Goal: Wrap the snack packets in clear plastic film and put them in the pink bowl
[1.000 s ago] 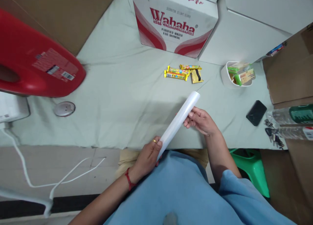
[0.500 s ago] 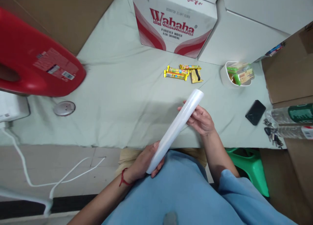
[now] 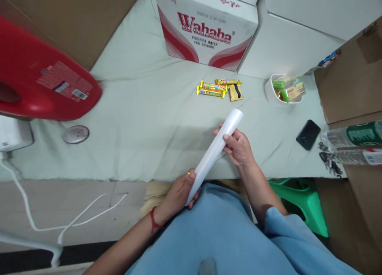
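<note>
A long, glossy white roll [image 3: 210,159], which looks like plastic film, is held at a slant over the table's front edge. My left hand [image 3: 181,190], with a gold ring and a red string bracelet at its wrist, wraps around the lower end. Around the upper part, my right hand [image 3: 238,147] grips with its thumb on top and its fingers behind. The undersides of the fingers are partly hidden by the roll. Beyond its upper end lie several small yellow snack packets [image 3: 211,89] on the pale green cloth [image 3: 143,119].
A Wahaba-type water carton [image 3: 209,36] stands at the back. On the right are a white tub [image 3: 271,92] of snacks, a black phone-like object [image 3: 308,135], keys [image 3: 330,159] and plastic bottles [image 3: 337,139]. A red jug [image 3: 53,84] and a round socket [image 3: 76,134] are on the left; a green stool [image 3: 307,203] stands below.
My right thumb has come down onto the roll's top side, closing that hand around it. My left hand has shifted slightly up along the lower end. The view has moved a little.
</note>
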A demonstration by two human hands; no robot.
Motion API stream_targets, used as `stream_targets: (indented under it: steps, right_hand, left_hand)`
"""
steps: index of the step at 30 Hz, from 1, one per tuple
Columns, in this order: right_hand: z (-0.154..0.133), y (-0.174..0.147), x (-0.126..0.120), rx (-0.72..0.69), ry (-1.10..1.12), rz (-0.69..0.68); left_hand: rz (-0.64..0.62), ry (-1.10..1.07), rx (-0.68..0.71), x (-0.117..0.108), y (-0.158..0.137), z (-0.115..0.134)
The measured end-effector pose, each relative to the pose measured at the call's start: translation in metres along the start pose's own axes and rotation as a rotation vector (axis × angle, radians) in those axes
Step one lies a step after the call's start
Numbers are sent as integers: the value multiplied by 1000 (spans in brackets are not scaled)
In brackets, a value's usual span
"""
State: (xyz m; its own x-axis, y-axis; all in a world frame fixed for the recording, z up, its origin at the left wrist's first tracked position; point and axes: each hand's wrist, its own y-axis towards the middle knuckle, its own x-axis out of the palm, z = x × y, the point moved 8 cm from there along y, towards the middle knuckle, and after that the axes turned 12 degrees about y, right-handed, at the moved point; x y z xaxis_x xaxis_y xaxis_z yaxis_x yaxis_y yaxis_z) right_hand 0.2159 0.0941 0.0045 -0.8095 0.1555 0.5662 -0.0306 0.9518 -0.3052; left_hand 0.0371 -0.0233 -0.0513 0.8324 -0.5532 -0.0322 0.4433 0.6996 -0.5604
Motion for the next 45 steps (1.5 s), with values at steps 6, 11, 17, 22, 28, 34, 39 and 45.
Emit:
stream_targets:
  steps: [6,11,17,22,28,34,39,45]
  right_hand:
    - [6,-3,-12,-49,-106,156]
    - [2,-12,-10,-39,-144,-34]
    - [-10,-25,-6,-14,-106,-216]
    - [-12,-29,5,38,-33,-330]
    - [-7,-20,15,21,-51,-271]
    - [-7,-13,-6,-105,-268,37]
    - [-15,-27,-15,-60,-192,-29]
    - [-26,-29,-11,-43,-38,-52]
  left_hand:
    - [174,230,78,-6,-2,4]
    - [-27,2,53,10,-13,5]
    - [-89,-81,110,14,-26,14]
    - [-65,-118,127,12,-32,7]
    - [135,125,77,-7,-30,5]
    - [349,598,130,-22,-22,25]
    - [179,475,204,-1,-24,32]
    - [-80,-149,82,10,-20,20]
